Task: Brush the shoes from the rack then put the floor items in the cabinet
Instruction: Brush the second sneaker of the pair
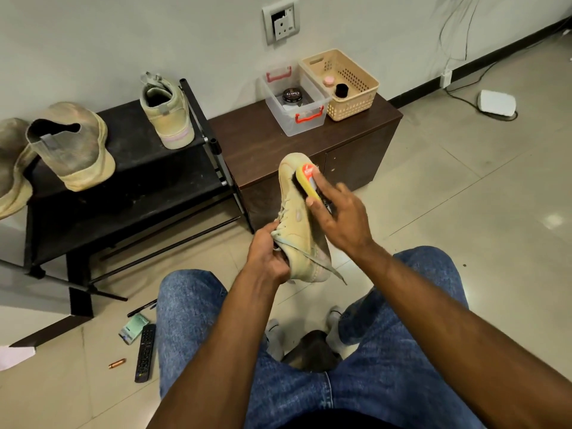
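Seated on a stool, looking down over blue-jeaned knees at a tiled floor. Brushing a tan shoe held up between the knees, toe pointing away. Gripping the shoe's heel end and collar with the left hand, fingers curled round it, laces trailing loose below. Holding a yellow-backed brush in the right hand, fingers and thumb curled over its back, bristles pressing against the shoe's upper near the toe. Doing this step well likely meaning: keeping the left grip firm so the shoe is not twisting, sweeping in short strokes from toe toward laces, turning the shoe to reach each side, keeping laces out of the bristles. Waiting on the black rack at left: a matching tan shoe near the top shelf's right edge, and a dusty grey-tan shoe toward the left edge, with another partly cut off beside it. Standing against the rack's right side, a low brown cabinet, carrying a clear box and a beige basket along its back edge. Lying on the floor at lower left, well apart from both hands: a black remote, a green packet, a pen and a small copper-coloured object.
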